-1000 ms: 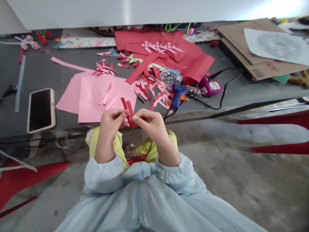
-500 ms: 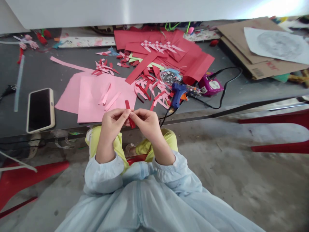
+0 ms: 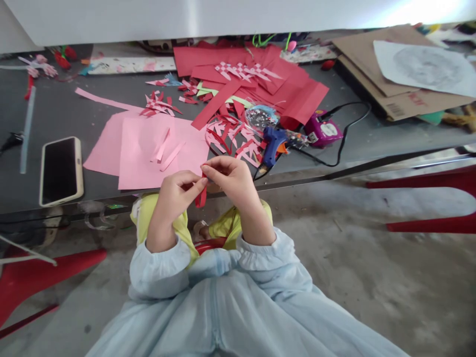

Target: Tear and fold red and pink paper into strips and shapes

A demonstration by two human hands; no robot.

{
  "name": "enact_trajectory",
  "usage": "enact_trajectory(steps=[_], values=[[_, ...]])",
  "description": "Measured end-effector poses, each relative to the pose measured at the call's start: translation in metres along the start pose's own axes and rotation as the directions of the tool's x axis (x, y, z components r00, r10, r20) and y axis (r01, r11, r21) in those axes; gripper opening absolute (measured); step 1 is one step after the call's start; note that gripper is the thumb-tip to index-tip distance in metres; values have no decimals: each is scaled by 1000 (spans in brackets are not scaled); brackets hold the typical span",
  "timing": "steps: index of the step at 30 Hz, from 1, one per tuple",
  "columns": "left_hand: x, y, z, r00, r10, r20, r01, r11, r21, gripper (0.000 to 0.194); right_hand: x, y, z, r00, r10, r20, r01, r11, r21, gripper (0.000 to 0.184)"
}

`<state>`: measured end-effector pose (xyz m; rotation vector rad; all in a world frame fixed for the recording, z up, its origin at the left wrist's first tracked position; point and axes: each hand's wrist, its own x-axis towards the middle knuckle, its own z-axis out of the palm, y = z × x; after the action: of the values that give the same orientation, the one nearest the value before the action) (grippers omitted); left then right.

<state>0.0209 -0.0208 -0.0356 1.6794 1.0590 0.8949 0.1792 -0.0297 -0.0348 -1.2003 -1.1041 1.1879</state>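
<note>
Currently left fingers (image 3: 199,186) and right fingers (image 3: 209,172) pinch folded red paper strip (image 3: 203,196), unwoven; red-and-pink checkered paper pieces (image 3: 242,73) beyond them look done.

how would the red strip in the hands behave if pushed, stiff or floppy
Probably floppy: the red strip looks folded over at its lower end, so it should bend easily. It is likely very light, being narrow and thin like paper. Slipping seems unlikely while the left hand and right hand pinch it.
</note>
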Motion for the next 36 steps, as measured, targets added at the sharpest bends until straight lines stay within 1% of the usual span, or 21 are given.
enact_trajectory(steps=[3, 6, 9, 12, 16, 20, 23, 26, 31, 36], values=[[0, 1, 0, 999, -8, 41, 7, 1000, 29, 33, 0, 1, 0, 999, 35, 4, -35, 998, 46, 31], [-1, 2, 0, 993, -59, 99, 54, 998, 45, 29, 1, 1, -2, 998, 11, -63, -9, 1000, 20, 25], [-1, -1, 0, 990, -80, 113, 73, 996, 59, 27, 3, 1, -5, 991, -37, -128, 33, 999, -27, 21], [-2, -6, 1, 994, -81, 77, 79, 997, 28, 26, 5, 1, -8, 985, -74, -157, 67, 997, -49, 21], [-3, -9, 3, 998, -66, 21, 68, 988, -135, 39, 6, 1, -10, 976, -98, -192, 92, 995, -37, 22], [-4, -7, 4, 995, -95, -4, 92, 972, -218, 34, 7, 4, -13, 964, -99, -248, 98, 995, -19, 24], [-4, -6, 4, 999, -52, 0, 51, 980, -194, 24, 9, 6, -16, 943, -112, -312, 115, 993, -9, 29], [-5, -7, 2, 999, -1, 40, 6, 992, -129, 19, 11, 8, -18, 936, -116, -332, 121, 993, -8, 32], [-6, -7, 1, 999, 6, 37, -5, 999, -39, 22, 12, 9, -21, 925, -103, -365, 111, 994, -1, 33], [-4, -1, 1, 999, 26, 26, -24, 996, -89, 23, 11, 7, -21, 914, -120, -388, 150, 988, 47, 29]])
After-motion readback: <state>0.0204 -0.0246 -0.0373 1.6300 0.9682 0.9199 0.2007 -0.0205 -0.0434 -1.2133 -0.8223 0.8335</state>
